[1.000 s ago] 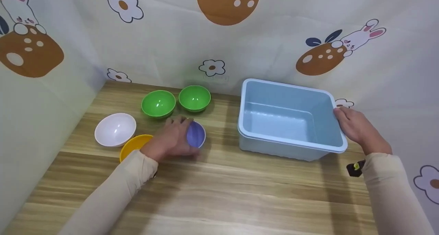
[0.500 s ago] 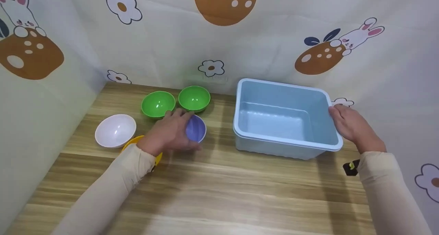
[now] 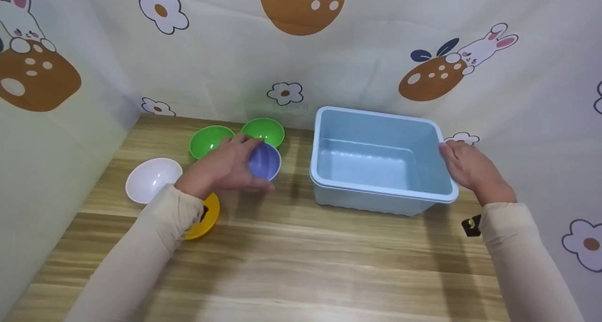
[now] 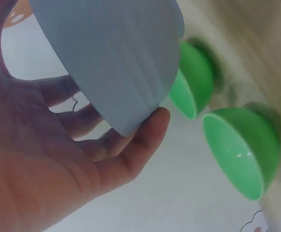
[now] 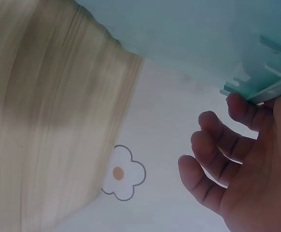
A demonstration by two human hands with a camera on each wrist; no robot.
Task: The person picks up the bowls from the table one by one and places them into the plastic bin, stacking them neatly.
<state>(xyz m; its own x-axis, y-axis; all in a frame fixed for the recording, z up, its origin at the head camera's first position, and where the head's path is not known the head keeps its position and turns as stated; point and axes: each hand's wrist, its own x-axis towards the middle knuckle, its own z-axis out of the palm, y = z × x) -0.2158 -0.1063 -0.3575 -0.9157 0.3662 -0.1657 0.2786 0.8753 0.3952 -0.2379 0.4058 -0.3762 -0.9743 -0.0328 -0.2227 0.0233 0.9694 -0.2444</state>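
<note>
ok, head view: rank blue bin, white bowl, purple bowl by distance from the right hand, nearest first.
From the right hand:
1. blue bin: touching, hand on its right rim
2. purple bowl: left of the bin, in the left hand
3. white bowl: far left, on the table

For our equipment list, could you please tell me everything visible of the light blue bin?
The light blue bin is a rectangular, open-topped tub, apparently plastic, with rounded corners, a paler rim and a glossy floor; nothing shows inside. It stands upright on the wooden table, apart from the purple bowl, near the patterned backdrop. The right hand holds its rim at the right end.
</note>
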